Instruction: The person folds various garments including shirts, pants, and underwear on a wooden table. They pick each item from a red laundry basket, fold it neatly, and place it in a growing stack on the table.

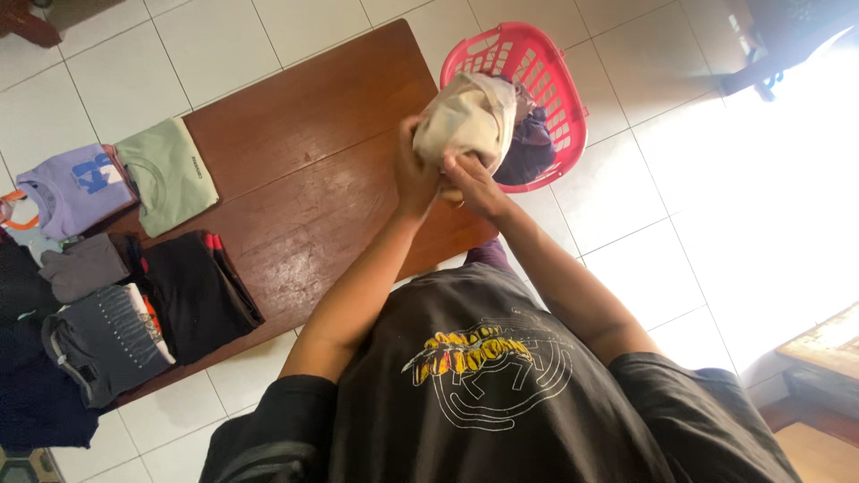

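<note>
While both hands meet above the far corner of the low reddish-brown wooden table (304, 170), they bunch a cream-coloured cloth garment (465, 121) between them. The left hand (414, 174) is closed around the garment's lower edge from the table side, fingers wrapped into the fabric; the right hand (472, 183) is closed on the same edge from the other side, thumb and fingers pinching the cloth. The bundle rises just beyond the knuckles, away from the person's body, and overlaps the near rim of the round pink plastic laundry basket (559, 85), which stands on the white tiled floor (662, 206) beyond and to the right of the grip, with dark clothing (528, 148) inside. Left of the grip the tabletop lies bare up to its long edges. Well apart on that side, at the table's other end, lie folded clothes: a pale green shirt (168, 174), a lilac shirt (70, 190), a black garment (199, 293) and a grey striped one (106, 344). Right of the grip, open tile runs to a sunlit patch
</note>
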